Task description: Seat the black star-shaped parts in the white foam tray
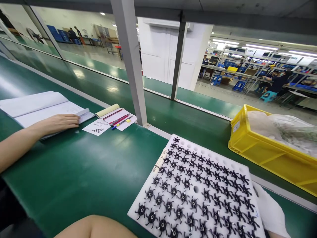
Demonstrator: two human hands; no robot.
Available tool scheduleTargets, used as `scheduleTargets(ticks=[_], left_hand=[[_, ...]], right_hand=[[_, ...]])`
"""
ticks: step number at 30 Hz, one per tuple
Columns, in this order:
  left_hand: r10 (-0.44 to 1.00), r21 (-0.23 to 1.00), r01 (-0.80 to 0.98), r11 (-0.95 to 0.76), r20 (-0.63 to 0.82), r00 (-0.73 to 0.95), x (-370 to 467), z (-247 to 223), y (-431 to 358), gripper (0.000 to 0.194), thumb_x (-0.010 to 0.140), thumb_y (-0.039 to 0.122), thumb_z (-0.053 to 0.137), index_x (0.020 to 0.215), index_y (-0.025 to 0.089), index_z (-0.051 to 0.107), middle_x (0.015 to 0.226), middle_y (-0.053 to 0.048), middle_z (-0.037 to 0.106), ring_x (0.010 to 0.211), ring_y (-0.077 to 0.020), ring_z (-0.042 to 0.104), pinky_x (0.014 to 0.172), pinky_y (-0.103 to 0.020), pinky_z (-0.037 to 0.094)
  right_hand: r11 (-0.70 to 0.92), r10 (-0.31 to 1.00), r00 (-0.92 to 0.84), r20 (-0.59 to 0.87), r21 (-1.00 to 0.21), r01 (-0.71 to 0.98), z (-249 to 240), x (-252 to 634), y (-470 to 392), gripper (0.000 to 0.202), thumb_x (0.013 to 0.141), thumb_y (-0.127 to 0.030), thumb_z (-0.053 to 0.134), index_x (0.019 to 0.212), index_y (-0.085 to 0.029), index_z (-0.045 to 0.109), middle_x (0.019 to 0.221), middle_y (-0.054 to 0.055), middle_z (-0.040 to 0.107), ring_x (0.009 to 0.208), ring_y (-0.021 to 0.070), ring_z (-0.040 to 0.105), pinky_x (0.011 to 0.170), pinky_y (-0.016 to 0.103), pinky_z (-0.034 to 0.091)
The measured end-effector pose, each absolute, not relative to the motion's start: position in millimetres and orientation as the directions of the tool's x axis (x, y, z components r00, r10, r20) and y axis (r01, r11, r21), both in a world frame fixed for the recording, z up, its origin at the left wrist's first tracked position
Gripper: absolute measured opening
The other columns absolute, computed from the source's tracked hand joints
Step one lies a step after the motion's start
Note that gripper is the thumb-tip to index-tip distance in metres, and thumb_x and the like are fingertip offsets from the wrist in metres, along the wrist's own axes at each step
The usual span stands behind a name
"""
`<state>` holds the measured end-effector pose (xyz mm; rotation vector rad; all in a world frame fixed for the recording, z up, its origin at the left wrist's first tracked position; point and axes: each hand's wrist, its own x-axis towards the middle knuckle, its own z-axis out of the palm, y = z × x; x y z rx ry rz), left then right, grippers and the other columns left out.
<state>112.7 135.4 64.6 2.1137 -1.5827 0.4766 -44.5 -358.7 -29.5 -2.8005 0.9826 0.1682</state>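
Observation:
A white foam tray [195, 189] lies tilted across the lower right, filled with rows of black, curved-bladed wheels with metal centres. One hole near its middle is bare, and more bare holes run along the far edge. My right hand [271, 210], in a white glove, holds the tray's right edge; its fingers are partly hidden by the tray. At the bottom centre, part of a bare arm [94, 228] shows, but my left hand is out of view. Handwriting marks a strip [159, 162] on the tray's left side.
Another person's bare hand [61, 121] rests on an open notebook [42, 102] at left. Pens [120, 120] and a card [97, 127] lie beside it. A yellow bin [269, 155] with bagged items stands at right. Metal posts [132, 66] rise from the green bench [81, 172].

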Motion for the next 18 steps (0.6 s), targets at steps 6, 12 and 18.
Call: scheduleTargets(ticks=[6,12,18], left_hand=[[-0.772,0.265,-0.958,-0.108,0.585,0.248,63,24,-7,0.032,0.094,0.037,0.042,0.086,0.028,0.072,0.085,-0.007,0.070,0.098,-0.0145,0.065,0.077,-0.029,0.055],[-0.409,0.612,-0.629,-0.480,0.478,0.777,212,-4,14,0.023,0.081,0.007,0.048,0.076,0.015,0.068,0.086,-0.005,0.067,0.085,-0.0179,0.062,0.086,-0.031,0.053],[-0.466,0.647,-0.637,-0.419,0.449,0.763,227,-56,13,0.028,0.083,0.004,0.045,0.089,0.015,0.069,0.095,-0.005,0.065,0.092,-0.0166,0.061,0.091,-0.031,0.052]], right_hand=[[-0.755,-0.619,0.765,-0.176,-0.135,-0.642,-26,-43,-356,0.061,0.085,-0.052,0.028,0.130,-0.022,0.057,0.107,0.011,0.067,0.087,0.0323,0.064,0.071,0.038,0.050],[-0.772,-0.591,0.789,-0.168,-0.167,-0.614,-30,-44,-359,0.057,0.085,-0.049,0.028,0.128,-0.024,0.057,0.110,0.009,0.066,0.091,0.0321,0.063,0.075,0.038,0.050],[-0.767,-0.615,0.776,-0.141,-0.122,-0.630,-37,-46,-363,0.055,0.090,-0.051,0.027,0.129,-0.027,0.055,0.107,0.011,0.066,0.085,0.0330,0.064,0.072,0.041,0.051]])
